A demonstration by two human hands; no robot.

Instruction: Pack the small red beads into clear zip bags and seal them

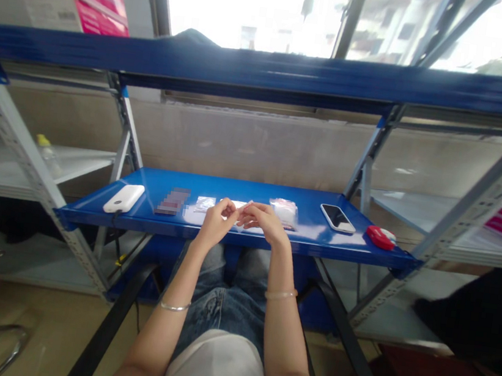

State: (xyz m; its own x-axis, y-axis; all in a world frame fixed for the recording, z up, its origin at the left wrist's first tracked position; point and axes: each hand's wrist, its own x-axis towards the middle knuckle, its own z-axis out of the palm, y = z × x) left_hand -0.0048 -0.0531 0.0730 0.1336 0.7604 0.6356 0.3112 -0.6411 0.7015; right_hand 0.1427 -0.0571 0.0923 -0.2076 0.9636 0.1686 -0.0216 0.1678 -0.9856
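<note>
White item (240, 203) lay on shelf (318, 200), partly hidden behind the hands; L hand (217, 221) & R hand (269, 221) were nearly tip to tip in front of it, fingers bent & narrow, couldn't tell if anything pinched btwn them. Clear packet (205, 204) just L, bag (285, 213) just R. Farther L: dark blurred obj (173, 201), then white device (124, 198) w/ cable (115, 238); farther R: phone (337, 218), then red thing (379, 237) nr shelf corner

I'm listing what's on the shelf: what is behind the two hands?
Part of a white item shows behind the left hand and right hand; a white packet is partly behind the right one. Their covered parts can't be seen.
</note>
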